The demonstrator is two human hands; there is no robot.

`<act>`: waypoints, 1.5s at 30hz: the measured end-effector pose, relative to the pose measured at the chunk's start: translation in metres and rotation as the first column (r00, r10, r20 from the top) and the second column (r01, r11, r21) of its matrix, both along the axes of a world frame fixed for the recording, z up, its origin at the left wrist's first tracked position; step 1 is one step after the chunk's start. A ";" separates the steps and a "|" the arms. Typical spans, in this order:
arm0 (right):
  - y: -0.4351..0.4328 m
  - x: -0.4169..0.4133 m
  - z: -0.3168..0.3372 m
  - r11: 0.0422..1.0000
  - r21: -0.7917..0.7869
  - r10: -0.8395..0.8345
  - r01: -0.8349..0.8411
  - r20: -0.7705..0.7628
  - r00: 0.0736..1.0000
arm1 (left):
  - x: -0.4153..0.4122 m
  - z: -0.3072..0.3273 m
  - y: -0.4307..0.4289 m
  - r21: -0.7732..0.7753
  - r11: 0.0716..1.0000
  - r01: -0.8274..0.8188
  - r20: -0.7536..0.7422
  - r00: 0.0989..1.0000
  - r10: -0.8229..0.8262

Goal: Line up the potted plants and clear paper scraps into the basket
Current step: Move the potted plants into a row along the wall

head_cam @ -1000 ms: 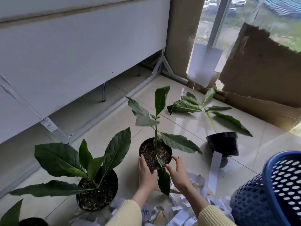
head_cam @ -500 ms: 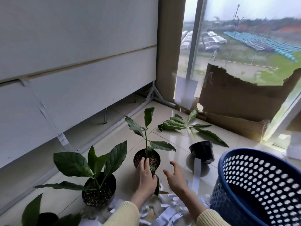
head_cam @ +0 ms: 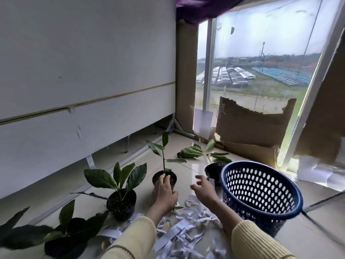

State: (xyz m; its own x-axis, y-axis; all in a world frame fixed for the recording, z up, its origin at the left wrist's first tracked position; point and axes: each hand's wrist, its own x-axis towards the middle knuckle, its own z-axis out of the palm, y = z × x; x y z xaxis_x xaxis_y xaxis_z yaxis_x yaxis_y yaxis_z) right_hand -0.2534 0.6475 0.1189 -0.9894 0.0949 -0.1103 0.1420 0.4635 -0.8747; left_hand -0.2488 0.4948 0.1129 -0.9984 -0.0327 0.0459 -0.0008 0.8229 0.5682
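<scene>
Her left hand (head_cam: 165, 191) curls its fingers over the rim of the round black plastic pot (head_cam: 164, 179) on the glossy tiled floor (head_cam: 186, 152). Her right hand (head_cam: 204, 189) hovers with fingers loosely spread, holding nothing, above curled white paper scraps (head_cam: 186, 227) beside the perforated blue basket (head_cam: 260, 195).

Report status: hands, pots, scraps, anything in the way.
Left hand grips middle pot at rim; right hand open, holding nothing. Paper scraps heaped on floor. Basket beside right hand, partly hiding far pot.
</scene>
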 end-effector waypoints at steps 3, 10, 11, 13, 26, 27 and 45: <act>0.003 0.022 0.010 1.000 -0.023 -0.004 0.003 -0.027 1.000 | 0.021 0.011 -0.002 -0.023 1.000 0.019 -0.007 1.000 -0.019; 0.003 0.046 0.042 0.999 -0.030 -0.018 0.016 -0.066 0.998 | 0.040 0.045 -0.019 -0.052 0.997 0.055 -0.026 0.998 -0.057; 0.003 0.047 0.047 1.000 -0.027 -0.017 0.014 -0.082 0.996 | 0.040 0.050 -0.021 -0.054 0.997 0.064 -0.041 0.997 -0.066; 0.003 0.048 0.058 1.000 -0.013 -0.009 0.008 -0.110 0.994 | 0.039 0.062 -0.025 -0.060 0.996 0.070 -0.090 0.993 -0.075; 0.032 0.043 0.054 0.999 -0.025 -0.034 0.032 -0.116 0.993 | 0.021 0.068 0.021 -0.073 0.983 0.168 -0.121 0.977 -0.176; 0.037 0.039 0.054 0.999 -0.029 -0.035 0.032 -0.117 0.993 | 0.016 0.066 0.026 -0.067 0.983 0.172 -0.127 0.976 -0.179; 0.131 -0.190 0.017 0.992 -0.101 -0.071 0.075 0.045 0.996 | -0.201 -0.010 0.132 0.268 0.959 0.096 0.182 0.972 -0.148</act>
